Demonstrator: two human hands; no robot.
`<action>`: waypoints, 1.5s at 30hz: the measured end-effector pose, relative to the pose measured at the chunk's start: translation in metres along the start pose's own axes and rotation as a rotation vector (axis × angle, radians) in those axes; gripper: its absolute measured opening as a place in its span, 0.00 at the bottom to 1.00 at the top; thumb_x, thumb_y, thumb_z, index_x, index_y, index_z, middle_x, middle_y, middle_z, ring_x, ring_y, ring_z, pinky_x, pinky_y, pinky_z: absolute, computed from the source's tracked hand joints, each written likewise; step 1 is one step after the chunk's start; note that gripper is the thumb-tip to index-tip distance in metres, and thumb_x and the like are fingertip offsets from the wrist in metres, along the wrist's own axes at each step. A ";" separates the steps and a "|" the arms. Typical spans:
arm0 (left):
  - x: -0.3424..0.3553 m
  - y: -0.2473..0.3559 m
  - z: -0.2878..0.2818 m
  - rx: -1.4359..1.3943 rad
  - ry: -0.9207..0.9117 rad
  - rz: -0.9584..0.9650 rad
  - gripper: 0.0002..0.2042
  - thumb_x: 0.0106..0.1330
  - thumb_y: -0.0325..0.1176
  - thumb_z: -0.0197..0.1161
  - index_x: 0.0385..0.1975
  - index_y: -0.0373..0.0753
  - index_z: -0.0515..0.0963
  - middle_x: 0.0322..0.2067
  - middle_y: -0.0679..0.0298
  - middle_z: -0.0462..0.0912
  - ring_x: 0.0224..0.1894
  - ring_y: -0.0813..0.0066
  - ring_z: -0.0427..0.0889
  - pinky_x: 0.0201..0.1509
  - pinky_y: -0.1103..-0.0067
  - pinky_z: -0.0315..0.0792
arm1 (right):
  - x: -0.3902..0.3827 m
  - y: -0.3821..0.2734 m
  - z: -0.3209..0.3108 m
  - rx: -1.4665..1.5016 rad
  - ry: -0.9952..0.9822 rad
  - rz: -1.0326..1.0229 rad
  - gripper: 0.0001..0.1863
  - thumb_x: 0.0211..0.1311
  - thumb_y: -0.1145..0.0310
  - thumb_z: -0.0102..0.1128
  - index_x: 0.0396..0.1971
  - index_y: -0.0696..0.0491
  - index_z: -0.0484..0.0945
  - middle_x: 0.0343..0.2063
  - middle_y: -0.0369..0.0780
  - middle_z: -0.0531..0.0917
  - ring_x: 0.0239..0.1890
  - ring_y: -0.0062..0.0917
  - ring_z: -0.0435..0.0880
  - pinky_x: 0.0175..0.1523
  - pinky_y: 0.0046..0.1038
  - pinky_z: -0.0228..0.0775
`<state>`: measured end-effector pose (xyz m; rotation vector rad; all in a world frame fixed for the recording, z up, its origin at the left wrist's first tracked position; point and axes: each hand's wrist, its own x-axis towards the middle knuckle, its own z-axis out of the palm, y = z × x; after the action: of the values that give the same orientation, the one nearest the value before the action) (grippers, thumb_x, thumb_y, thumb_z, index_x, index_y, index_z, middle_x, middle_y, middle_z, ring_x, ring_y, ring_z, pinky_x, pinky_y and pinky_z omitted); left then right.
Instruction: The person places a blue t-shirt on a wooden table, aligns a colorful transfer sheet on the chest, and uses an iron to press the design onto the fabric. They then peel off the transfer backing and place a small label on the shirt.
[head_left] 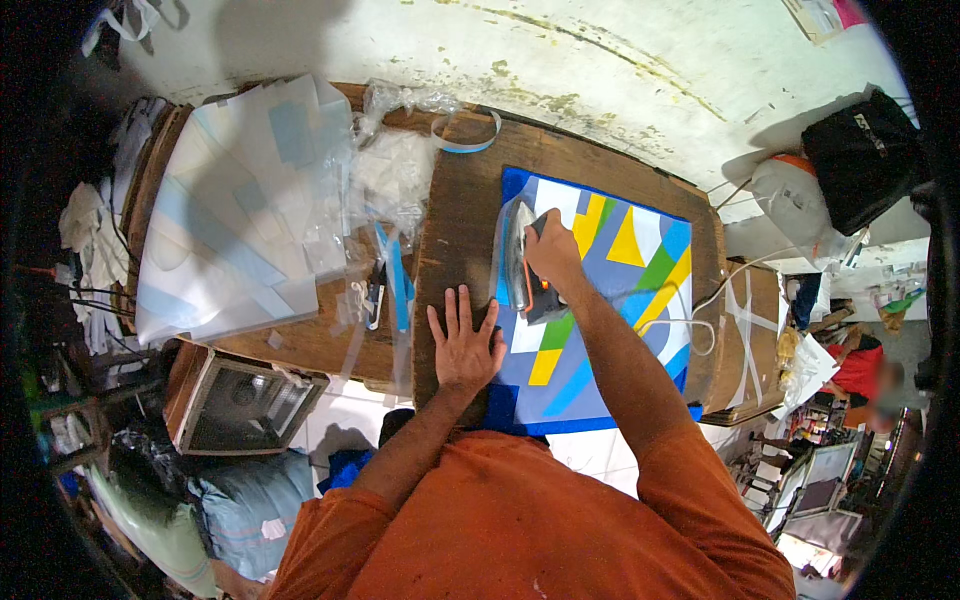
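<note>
My right hand (552,248) is wrapped round the handle of a clothes iron (517,262). The iron rests at the left part of a grey-blue sheet (610,375) patterned with yellow, green, white and light blue bands. Under that sheet lies a bright blue cloth (513,183), showing along its edges. My left hand (465,350) lies flat with fingers spread on the brown wooden table (455,240), its fingertips just left of the sheet. From the iron a pale cord (705,335) loops across the sheet's right side.
Left of my hands are a stack of clear-covered sheets (235,215), crumpled clear plastic (390,170), scissors (375,290) and a blue strip (398,285). A curled band (467,147) lies at the back. A black bag (862,150) hangs at the right; a person in red (858,370) is beyond.
</note>
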<state>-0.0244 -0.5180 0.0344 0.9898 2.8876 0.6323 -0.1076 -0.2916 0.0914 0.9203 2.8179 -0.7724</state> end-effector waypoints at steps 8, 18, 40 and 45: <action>0.000 0.000 -0.002 -0.001 0.038 0.012 0.28 0.71 0.49 0.58 0.71 0.51 0.73 0.76 0.38 0.56 0.80 0.36 0.50 0.78 0.36 0.39 | 0.010 -0.003 0.002 0.026 0.066 -0.004 0.23 0.70 0.59 0.62 0.50 0.61 0.64 0.35 0.65 0.85 0.41 0.63 0.87 0.47 0.56 0.80; -0.001 0.000 0.002 -0.007 0.040 0.012 0.27 0.72 0.48 0.57 0.70 0.51 0.74 0.76 0.38 0.55 0.80 0.37 0.48 0.79 0.37 0.38 | -0.056 0.013 0.010 0.047 0.088 -0.117 0.20 0.70 0.61 0.62 0.48 0.59 0.68 0.32 0.64 0.84 0.38 0.65 0.85 0.44 0.57 0.78; -0.002 -0.002 0.000 -0.018 0.067 0.035 0.29 0.70 0.48 0.60 0.71 0.51 0.72 0.76 0.37 0.56 0.80 0.36 0.50 0.78 0.36 0.39 | -0.026 0.013 0.006 -0.034 0.078 -0.285 0.19 0.68 0.60 0.64 0.50 0.55 0.70 0.29 0.59 0.85 0.35 0.62 0.85 0.39 0.57 0.77; -0.002 -0.001 0.002 -0.007 0.025 0.021 0.28 0.73 0.50 0.56 0.71 0.52 0.72 0.77 0.37 0.54 0.81 0.37 0.47 0.78 0.35 0.35 | -0.001 0.005 0.004 -0.044 0.100 -0.287 0.20 0.67 0.61 0.65 0.50 0.57 0.71 0.30 0.61 0.85 0.37 0.61 0.87 0.42 0.57 0.80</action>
<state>-0.0236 -0.5192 0.0323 1.0197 2.8980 0.6596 -0.1041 -0.2911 0.0860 0.5685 3.0843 -0.7054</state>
